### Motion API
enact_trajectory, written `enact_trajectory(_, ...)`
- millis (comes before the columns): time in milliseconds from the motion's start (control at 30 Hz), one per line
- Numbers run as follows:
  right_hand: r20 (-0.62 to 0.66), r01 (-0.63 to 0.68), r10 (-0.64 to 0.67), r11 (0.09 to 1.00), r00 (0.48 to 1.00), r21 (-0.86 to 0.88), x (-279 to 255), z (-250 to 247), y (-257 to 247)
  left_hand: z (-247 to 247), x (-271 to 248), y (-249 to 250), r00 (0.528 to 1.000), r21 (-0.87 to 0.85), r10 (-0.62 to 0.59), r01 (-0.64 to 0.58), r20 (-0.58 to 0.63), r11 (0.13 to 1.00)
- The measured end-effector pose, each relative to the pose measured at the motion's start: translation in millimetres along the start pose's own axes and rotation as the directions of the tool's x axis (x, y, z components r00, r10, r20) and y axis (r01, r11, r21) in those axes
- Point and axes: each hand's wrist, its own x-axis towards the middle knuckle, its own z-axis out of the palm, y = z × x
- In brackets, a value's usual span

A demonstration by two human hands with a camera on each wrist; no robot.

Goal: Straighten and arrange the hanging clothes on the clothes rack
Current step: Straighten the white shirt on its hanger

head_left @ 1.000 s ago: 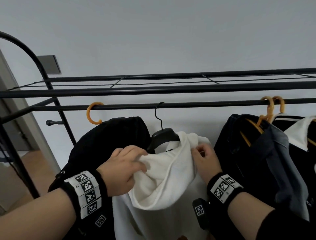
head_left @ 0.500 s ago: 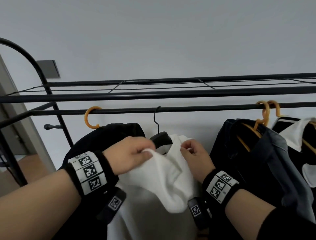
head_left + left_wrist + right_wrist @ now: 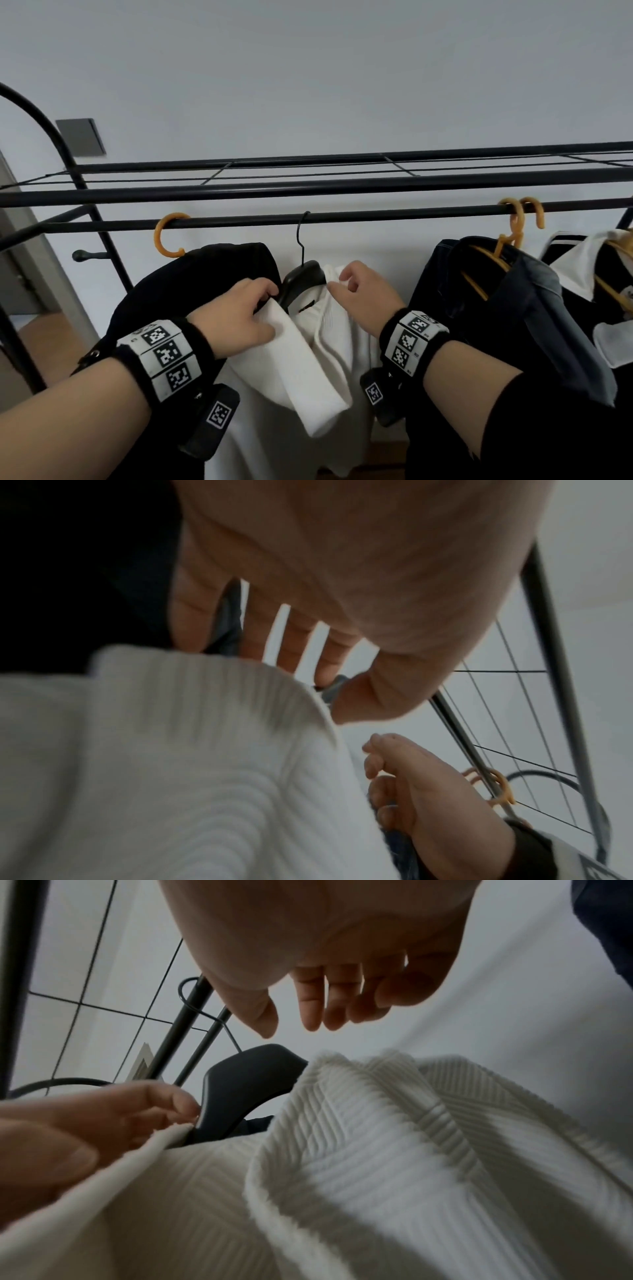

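A white ribbed garment (image 3: 308, 370) hangs on a black hanger (image 3: 305, 277) from the rack's rail (image 3: 376, 215). My left hand (image 3: 270, 301) pinches a fold of the white cloth against the hanger's left shoulder. The right wrist view shows that pinch, with the left hand (image 3: 137, 1112) on the cloth's edge (image 3: 164, 1137) beside the hanger (image 3: 240, 1085). My right hand (image 3: 346, 287) hovers just above the garment's right shoulder, fingers relaxed and holding nothing. In its own wrist view the right hand (image 3: 291, 1015) is clear of the ribbed cloth (image 3: 377, 1150).
A black garment (image 3: 212, 274) on an orange hook (image 3: 168, 236) hangs close on the left. On the right hang a dark denim jacket (image 3: 513, 308) on orange hangers (image 3: 517, 219) and a black-and-white garment (image 3: 589, 263). A wire shelf (image 3: 342, 185) runs above the rail.
Both hands have moved up toward the hanger. The left has drawn the white fold up to the hanger's shoulder. The right has let go of the cloth and lifted off it.
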Motion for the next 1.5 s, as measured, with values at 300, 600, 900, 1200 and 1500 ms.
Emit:
enact_trajectory(300,0.068,-0.097,0.109,0.983,0.992,-0.158,25.4,16.0,-3.3,28.6,-6.5,-21.4,0.981,-0.006,-0.17,0.171,0.095,0.985)
enact_trajectory(600,-0.164,0.094,-0.092,0.996,0.982,0.005,27.3,-38.6,-40.6,42.3,-4.3,-22.6,0.984,0.145,-0.173,0.163,0.053,0.976)
enact_trajectory(900,0.165,-0.012,0.079,0.928,0.983,-0.373,-37.1,-12.6,33.4,43.9,-3.6,-36.3,0.986,0.107,-0.167,0.166,0.003,0.98)
enact_trajectory(1200,0.364,0.654,-0.546,0.673,0.755,-0.347,-67.5,-8.3,25.5,44.5,-3.6,-39.1,0.983,0.088,-0.183,0.184,-0.016,0.979)
enact_trajectory(1500,0.728,0.708,-0.298,0.613,0.618,-0.35,-85.4,-4.7,19.0,44.9,1.6,-31.7,0.975,0.138,-0.22,0.22,-0.016,0.966)
